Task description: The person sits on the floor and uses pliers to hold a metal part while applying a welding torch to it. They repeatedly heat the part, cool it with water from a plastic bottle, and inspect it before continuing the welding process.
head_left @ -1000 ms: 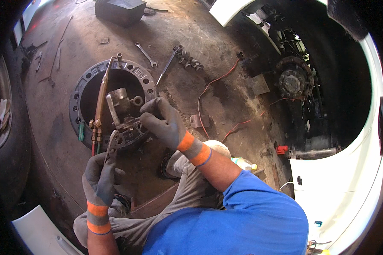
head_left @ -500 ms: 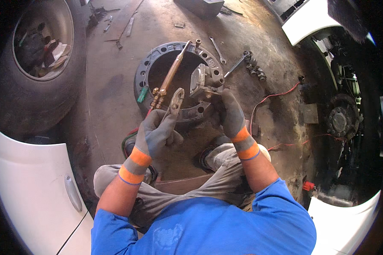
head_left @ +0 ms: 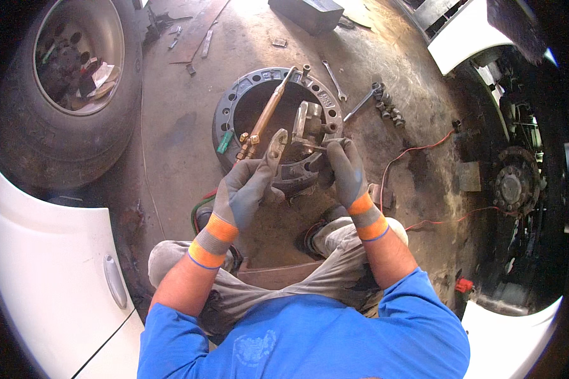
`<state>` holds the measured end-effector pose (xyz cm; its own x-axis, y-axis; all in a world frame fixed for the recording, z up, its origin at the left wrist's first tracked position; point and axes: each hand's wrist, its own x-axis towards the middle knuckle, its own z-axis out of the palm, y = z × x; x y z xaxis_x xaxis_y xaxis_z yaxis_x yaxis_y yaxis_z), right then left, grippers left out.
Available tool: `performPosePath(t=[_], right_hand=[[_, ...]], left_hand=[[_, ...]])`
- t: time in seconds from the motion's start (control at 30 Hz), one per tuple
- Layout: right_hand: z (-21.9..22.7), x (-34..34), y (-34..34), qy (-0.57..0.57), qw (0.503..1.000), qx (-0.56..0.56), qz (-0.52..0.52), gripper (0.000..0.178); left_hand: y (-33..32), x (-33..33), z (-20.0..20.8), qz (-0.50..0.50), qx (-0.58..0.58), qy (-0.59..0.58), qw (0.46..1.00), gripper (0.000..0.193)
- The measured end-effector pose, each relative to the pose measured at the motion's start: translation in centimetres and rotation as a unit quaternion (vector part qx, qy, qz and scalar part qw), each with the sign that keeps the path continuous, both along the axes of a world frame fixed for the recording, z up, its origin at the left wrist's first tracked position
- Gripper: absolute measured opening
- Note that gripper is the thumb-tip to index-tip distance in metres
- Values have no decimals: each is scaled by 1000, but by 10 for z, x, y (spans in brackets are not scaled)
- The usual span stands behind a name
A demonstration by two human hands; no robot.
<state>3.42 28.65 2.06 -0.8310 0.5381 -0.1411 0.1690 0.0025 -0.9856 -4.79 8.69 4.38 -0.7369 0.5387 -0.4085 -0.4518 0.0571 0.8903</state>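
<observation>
My left hand point(head_left: 243, 189), in a grey glove with an orange-banded cuff, is closed around a pair of pliers point(head_left: 277, 144), their jaws pointing up. My gloved right hand point(head_left: 349, 174) is closed on the edge of a greasy cast-metal part point(head_left: 308, 126) with a flange and a stub port. The part is tilted above a round brake drum point(head_left: 222, 114) on the floor, and the plier jaws are just left of it. My right fingertips are partly hidden. Across the drum lies a brass-coloured gas torch point(head_left: 269, 115); a green-handled tool point(head_left: 225, 142) rests on its left rim.
A wrench point(head_left: 334, 79), a ratchet-like tool point(head_left: 361, 104) and several dark sockets point(head_left: 389, 108) lie right of the drum. A red cable point(head_left: 411, 150) crosses the floor. At left stands a large tyre point(head_left: 88, 142) beside a white panel point(head_left: 50, 252); a wheel hub point(head_left: 515, 188) is at right.
The metal part has turned, so its flat face is now seen more edge-on. The whole view has shifted slightly. Both hands keep their hold.
</observation>
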Motion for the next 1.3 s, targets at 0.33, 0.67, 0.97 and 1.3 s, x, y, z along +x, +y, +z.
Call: performPosePath(t=[0.33,0.67,0.97,1.3], right_hand=[[-11,8,4,85,993,71,31,22],[-6,8,0,99,994,34,-12,17],[-4,4,-7,72,983,157,-63,27],[1,4,-10,93,961,254,-64,30]], left_hand=[[-9,2,6,-51,68,-24,996,18],[-8,12,-5,-25,2,172,985,20],[-4,16,-7,-28,-53,210,976,20],[-3,16,-11,-24,-77,257,963,24]])
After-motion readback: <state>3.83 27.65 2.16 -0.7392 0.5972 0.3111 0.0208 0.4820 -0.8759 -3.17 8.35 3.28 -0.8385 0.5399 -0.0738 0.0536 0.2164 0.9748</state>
